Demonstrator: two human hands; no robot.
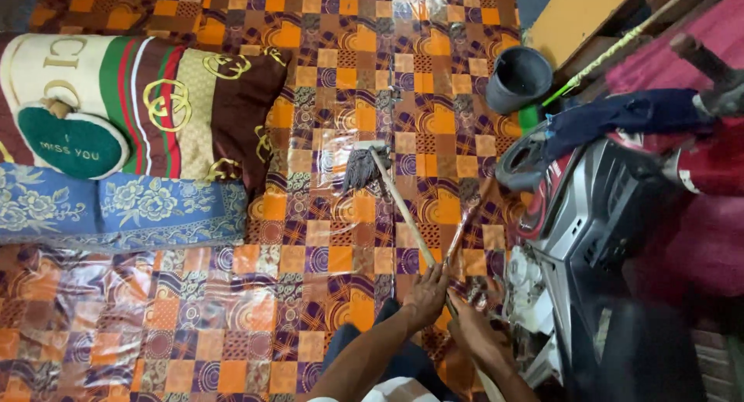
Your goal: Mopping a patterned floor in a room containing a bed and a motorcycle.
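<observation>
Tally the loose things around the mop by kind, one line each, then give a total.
Mop, held by left hand and right hand: 1
Dark bucket: 1
Pillows (striped brown one, green round one): 2
Blue flowered cushion: 1
Motorbike: 1
Total: 6

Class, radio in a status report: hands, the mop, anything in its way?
Left hand and right hand both grip the mop handle. Mop head on patterned floor. Motorbike close right; bedding left.

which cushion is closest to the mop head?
The brown striped cushion: its right edge lies nearest the mop head; the blue floral cushion and green heart cushion sit further left.
</observation>
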